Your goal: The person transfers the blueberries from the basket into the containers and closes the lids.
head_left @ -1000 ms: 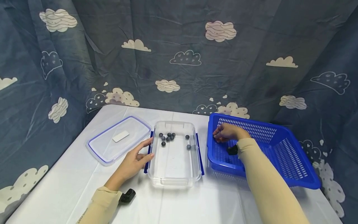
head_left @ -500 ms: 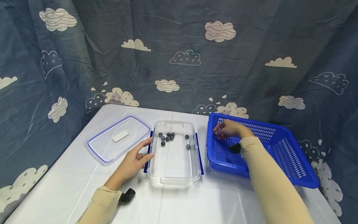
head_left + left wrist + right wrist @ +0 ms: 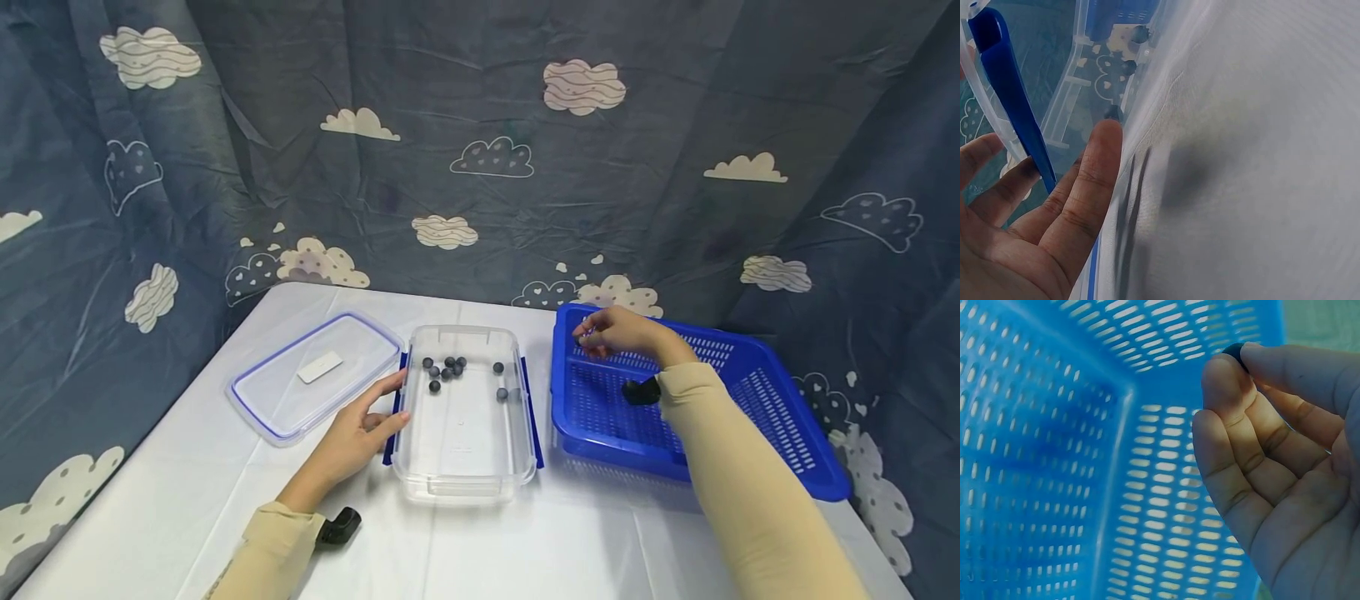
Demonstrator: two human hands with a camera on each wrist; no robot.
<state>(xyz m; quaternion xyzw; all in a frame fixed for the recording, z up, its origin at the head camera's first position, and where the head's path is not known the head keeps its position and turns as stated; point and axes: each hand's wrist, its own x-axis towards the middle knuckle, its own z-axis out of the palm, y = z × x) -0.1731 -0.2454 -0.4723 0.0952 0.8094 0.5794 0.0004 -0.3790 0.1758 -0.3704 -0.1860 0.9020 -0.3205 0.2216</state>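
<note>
My right hand (image 3: 618, 331) is over the far left part of a blue slotted plastic basket (image 3: 611, 454). In the right wrist view its thumb and index finger pinch a dark round blueberry (image 3: 1234, 355), mostly covered by the fingertips. A clear plastic box (image 3: 465, 483) with blue side latches stands lidless in the middle, with several blueberries (image 3: 446, 373) on its floor, grouped at the far left and a few at the right. My left hand (image 3: 348, 437) rests with spread, fairly straight fingers against the box's left side, next to the blue latch (image 3: 1019, 100).
The clear lid (image 3: 281, 412) with a blue seal lies on the white tablecloth (image 3: 187, 492) left of the box, a white rectangular piece (image 3: 320, 367) on it. A dark cloud-patterned curtain (image 3: 420, 183) closes off the back and sides.
My right hand has risen from inside the basket toward its far left rim, with the blueberry between its fingertips. The left hand and the box have stayed in place.
</note>
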